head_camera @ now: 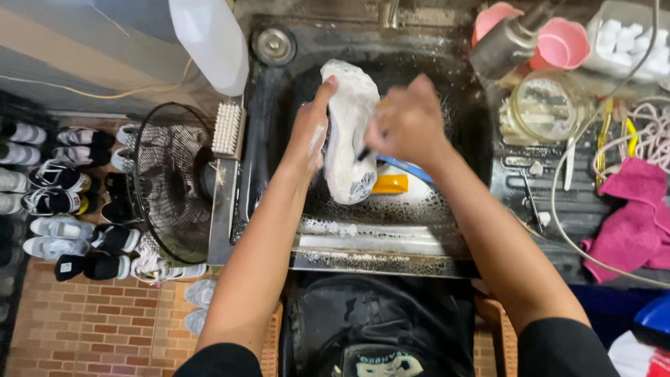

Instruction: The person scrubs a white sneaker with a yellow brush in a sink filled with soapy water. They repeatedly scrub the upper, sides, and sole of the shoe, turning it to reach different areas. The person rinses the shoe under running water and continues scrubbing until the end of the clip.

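A white, soapy shoe (349,132) is held upright over a dark metal sink (447,209). My left hand (310,132) grips the shoe along its left side. My right hand (408,122) presses against the shoe's right side and is closed on a small dark-handled tool, probably a brush, mostly hidden by the fingers. Foam covers the sink bottom, where a yellow and blue object (394,180) lies under the shoe.
A white scrub brush (227,128) sits on the sink's left rim, beside a black fan (171,181). Several pairs of shoes (59,188) line the brick floor at left. Pink cups (562,42), a glass jar (548,105), pink cloth (631,216) and cords crowd the right counter.
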